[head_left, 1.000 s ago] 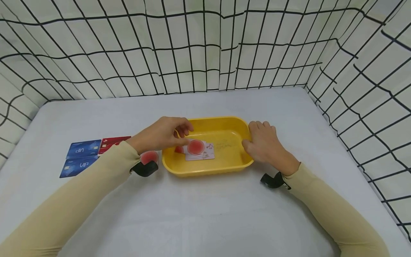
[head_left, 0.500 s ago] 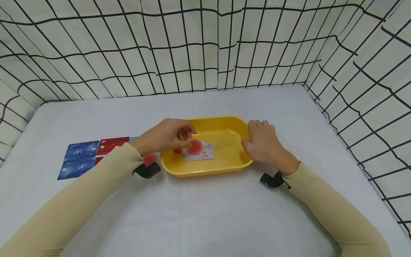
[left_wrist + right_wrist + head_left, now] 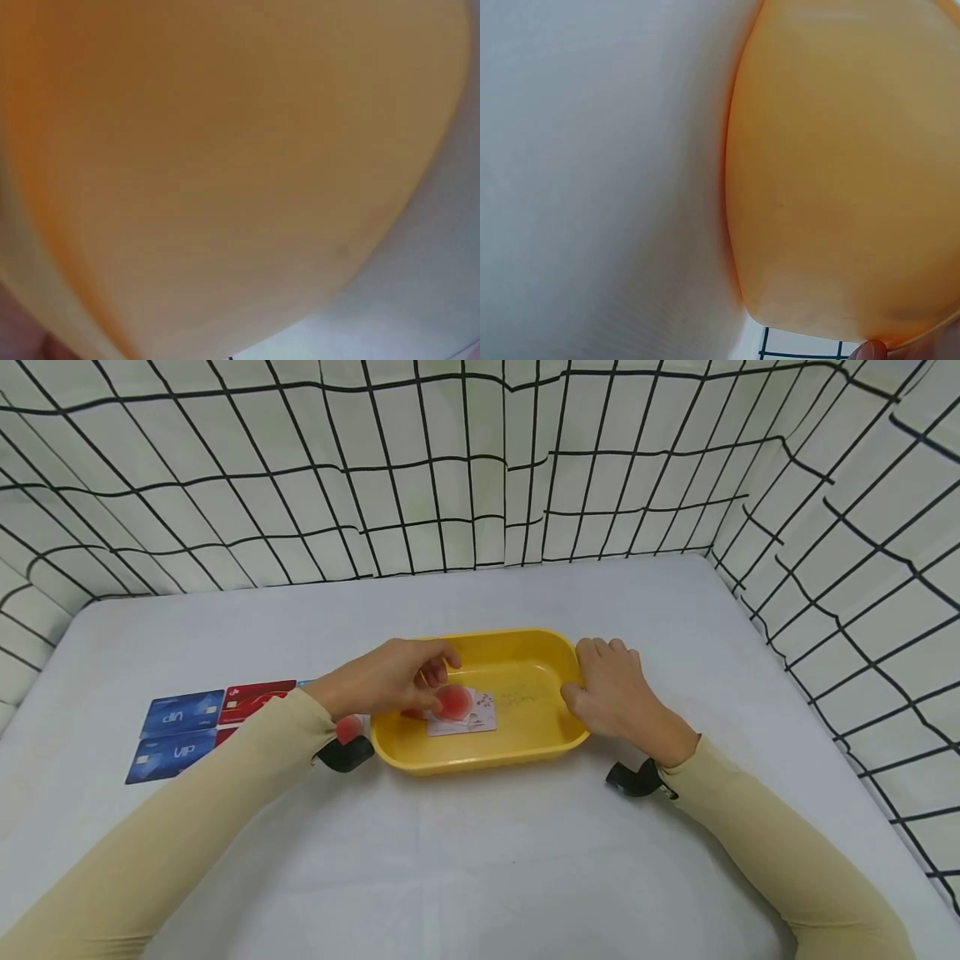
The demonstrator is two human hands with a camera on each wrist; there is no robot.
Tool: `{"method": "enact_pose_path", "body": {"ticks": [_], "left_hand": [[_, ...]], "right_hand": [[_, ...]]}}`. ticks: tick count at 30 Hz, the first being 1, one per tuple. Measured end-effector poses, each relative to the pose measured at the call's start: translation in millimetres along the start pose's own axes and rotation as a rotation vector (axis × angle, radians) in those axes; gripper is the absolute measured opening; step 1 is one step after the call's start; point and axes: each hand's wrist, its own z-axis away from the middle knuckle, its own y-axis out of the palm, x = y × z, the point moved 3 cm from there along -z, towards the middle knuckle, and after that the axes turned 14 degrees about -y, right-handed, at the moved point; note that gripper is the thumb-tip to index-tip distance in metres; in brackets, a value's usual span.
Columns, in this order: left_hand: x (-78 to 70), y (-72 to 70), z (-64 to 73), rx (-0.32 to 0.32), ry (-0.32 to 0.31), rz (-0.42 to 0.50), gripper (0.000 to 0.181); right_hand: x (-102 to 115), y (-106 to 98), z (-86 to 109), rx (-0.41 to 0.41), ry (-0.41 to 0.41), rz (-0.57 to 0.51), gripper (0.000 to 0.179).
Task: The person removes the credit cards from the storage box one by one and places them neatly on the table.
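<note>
In the head view, a shallow yellow tray (image 3: pixel 536 727) stands mid-table. My left hand (image 3: pixel 390 675) reaches over its left end, index finger and thumb apart, thumb tip close to the red disc on a card. Two or more cards overlap in the tray: the red-disc card (image 3: pixel 453 702) lies on a white patterned card (image 3: pixel 483 717). Part of the pile is hidden under the hand. My right hand (image 3: pixel 617 693) grips the tray's right rim, thumb inside and fingers over the outside. Yellow tray wall (image 3: pixel 247 180) fills most of the left wrist view.
Left of the tray lie cards in rows: a blue card (image 3: pixel 182 713), a blue VIP card (image 3: pixel 171 756), a red card (image 3: pixel 257 699) and others partly under the left sleeve (image 3: pixel 217 802). A black wire grid (image 3: pixel 420 464) edges the white table (image 3: pixel 480 877) at back and sides.
The left hand has moved slightly right, further over the tray and cards. My right hand keeps its grip. The whole head view has shifted a little, showing more of the cards at left.
</note>
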Motion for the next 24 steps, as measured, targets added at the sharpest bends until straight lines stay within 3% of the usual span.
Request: {"method": "enact_pose_path", "body": {"ticks": [14, 24], "left_hand": [[-3.9, 3.9, -4.2, 0.011, 0.013, -0.113, 0.05], [-3.9, 7.7, -5.1, -0.04, 0.019, -0.205, 0.043]], "right_hand": [[-4.3, 2.8, -0.4, 0.002, 0.009, -0.008, 0.029], [-3.3, 1.0, 0.3, -0.004, 0.007, -0.006, 0.027]]}}
